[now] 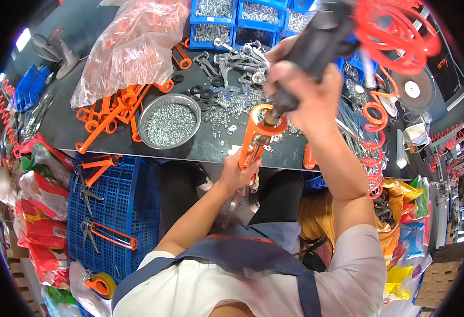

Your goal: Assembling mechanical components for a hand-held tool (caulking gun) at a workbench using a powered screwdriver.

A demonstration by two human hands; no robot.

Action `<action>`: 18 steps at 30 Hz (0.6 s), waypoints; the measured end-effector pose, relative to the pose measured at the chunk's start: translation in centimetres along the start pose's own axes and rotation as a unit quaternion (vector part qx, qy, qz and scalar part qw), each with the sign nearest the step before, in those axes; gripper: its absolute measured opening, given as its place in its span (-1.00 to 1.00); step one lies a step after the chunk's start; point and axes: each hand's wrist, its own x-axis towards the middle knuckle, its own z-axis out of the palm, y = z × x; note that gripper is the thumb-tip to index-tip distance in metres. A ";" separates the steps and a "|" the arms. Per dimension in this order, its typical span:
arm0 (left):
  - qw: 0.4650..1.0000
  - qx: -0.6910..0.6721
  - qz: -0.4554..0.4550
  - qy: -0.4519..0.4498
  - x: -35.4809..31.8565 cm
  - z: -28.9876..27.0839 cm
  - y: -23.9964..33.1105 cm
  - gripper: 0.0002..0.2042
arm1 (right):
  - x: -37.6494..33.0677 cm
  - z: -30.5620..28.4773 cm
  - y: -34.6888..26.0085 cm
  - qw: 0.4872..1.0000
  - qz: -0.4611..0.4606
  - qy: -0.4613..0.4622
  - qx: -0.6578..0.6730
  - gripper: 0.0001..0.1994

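A: Orange caulking-gun frame (257,138), one unit, held upright over the near edge of the bench (84,121). Largest items first, please.

B: Bench, dark top. On it: a clear plastic bag (131,47) of orange parts, far left; blue bins (232,21) of small metal hardware along the far edge; a round steel bowl (169,124) of screws, just left of the frame. Below the bench edge, a blue crate (113,211) with more frames laid flat.

A: And the hands?

B: Left hand (237,171), fingers wrapped round the frame's lower bars, apparently steadying it from below. Right hand (300,90), fingers closed on a black power driver (316,37), its tip set down into the frame's ring end; judged to be held vertical so the bit meets the fastener squarely. An orange coiled hose (390,37) trails from the tool.

A: Anything not verifiable?

B: The bit and fastener are hidden by the ring. The driver's top is blurred and cut off. Loose black washers (203,94) and grey levers (232,61) are mid-bench, count unclear.
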 end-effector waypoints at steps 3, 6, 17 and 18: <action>0.999 -0.023 -0.031 -0.001 -0.1 -0.1 0.1 -0.85 | 2.4 -3.1 -1.3 0.971 -0.107 0.206 0.057 -0.91; 0.999 -0.041 -0.011 -0.022 0.0 -0.1 0.1 -0.88 | 1.1 -12.9 4.4 0.945 0.069 0.161 -0.276 -0.75; 0.917 -0.374 -0.038 0.132 0.5 -5.0 7.2 -0.74 | -14.8 -10.4 10.7 0.876 0.061 0.041 -0.476 -0.24; 0.886 -0.429 -0.043 0.170 1.3 -5.5 7.2 -0.72 | -16.2 -7.7 8.9 0.922 0.058 -0.072 -0.376 -0.22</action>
